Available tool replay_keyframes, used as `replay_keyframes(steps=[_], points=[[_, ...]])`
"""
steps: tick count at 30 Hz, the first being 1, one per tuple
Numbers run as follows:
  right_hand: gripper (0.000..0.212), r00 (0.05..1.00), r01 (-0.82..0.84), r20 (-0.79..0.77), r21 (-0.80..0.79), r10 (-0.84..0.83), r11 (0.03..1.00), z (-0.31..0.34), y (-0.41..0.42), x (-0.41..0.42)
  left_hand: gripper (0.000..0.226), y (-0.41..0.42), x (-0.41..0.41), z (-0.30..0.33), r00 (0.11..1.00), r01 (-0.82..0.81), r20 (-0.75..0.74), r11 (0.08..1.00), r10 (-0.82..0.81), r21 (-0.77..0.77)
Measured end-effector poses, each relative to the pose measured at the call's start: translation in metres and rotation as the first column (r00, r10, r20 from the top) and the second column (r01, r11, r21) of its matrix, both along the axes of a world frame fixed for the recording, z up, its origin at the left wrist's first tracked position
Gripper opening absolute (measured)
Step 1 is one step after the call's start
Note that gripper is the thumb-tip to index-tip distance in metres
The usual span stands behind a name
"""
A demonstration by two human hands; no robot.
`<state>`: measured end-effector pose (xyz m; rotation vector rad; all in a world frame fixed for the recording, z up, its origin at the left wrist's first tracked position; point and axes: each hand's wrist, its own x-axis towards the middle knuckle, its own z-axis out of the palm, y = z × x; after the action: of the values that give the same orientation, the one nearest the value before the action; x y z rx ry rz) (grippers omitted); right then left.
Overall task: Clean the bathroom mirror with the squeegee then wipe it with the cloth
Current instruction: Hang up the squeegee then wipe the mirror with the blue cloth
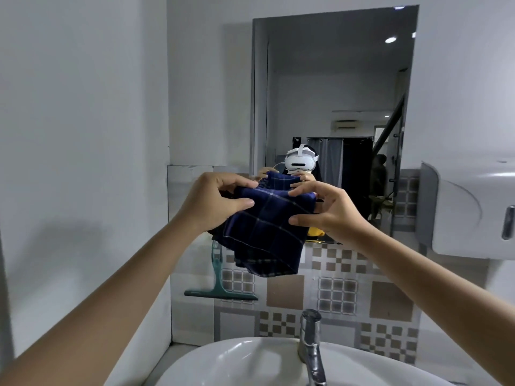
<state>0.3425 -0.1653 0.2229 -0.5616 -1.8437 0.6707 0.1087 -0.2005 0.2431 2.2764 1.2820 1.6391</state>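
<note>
Overhead, both hands raised before mirror [334, 87]: left hand [214, 203] and right hand [327, 211] each in closed pinch grip on folded navy plaid cloth [264, 232], held between them. Green squeegee [218, 285] hangs on tiled wall below cloth, untouched. No readable writing.

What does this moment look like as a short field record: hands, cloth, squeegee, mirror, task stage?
left hand: left hand holds the dark blue checked cloth at its upper left edge
right hand: right hand holds the cloth's upper right edge
cloth: bunched, held up between both hands in front of the mirror's lower edge, not visibly on the glass
squeegee: green plastic squeegee hangs blade down on the tiled wall, untouched
mirror: rectangular wall mirror above the white basin
task stage: cloth in hand, wiping not yet begun
</note>
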Motion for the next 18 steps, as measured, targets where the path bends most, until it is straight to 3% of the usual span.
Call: replay_keyframes(steps=[4,8,12,16,18], points=[[0.038,1.000,0.017,-0.002,0.017,-0.017,1.000,-0.002,-0.014,0.028,0.027,-0.005,0.029,0.001,0.975,0.146,0.165,0.989,-0.147,0.022],[0.048,0.989,-0.060,-0.136,-0.051,0.052,0.997,-0.009,-0.019,0.053,0.032,0.000,0.062,0.000,0.910,0.211,0.357,0.977,-0.211,0.040],[0.067,0.980,-0.124,-0.159,-0.028,0.118,0.992,-0.024,-0.025,0.072,0.031,0.004,0.096,0.008,0.896,0.230,0.373,0.971,-0.240,0.071],[0.063,0.990,-0.115,-0.078,0.072,0.120,0.991,-0.039,-0.029,0.089,0.029,0.013,0.120,0.019,0.887,0.261,0.384,0.964,-0.259,0.047],[0.053,0.985,-0.112,-0.121,0.068,0.119,0.991,-0.041,-0.028,0.095,0.027,0.017,0.129,0.023,0.873,0.301,0.395,0.953,-0.287,0.029]])
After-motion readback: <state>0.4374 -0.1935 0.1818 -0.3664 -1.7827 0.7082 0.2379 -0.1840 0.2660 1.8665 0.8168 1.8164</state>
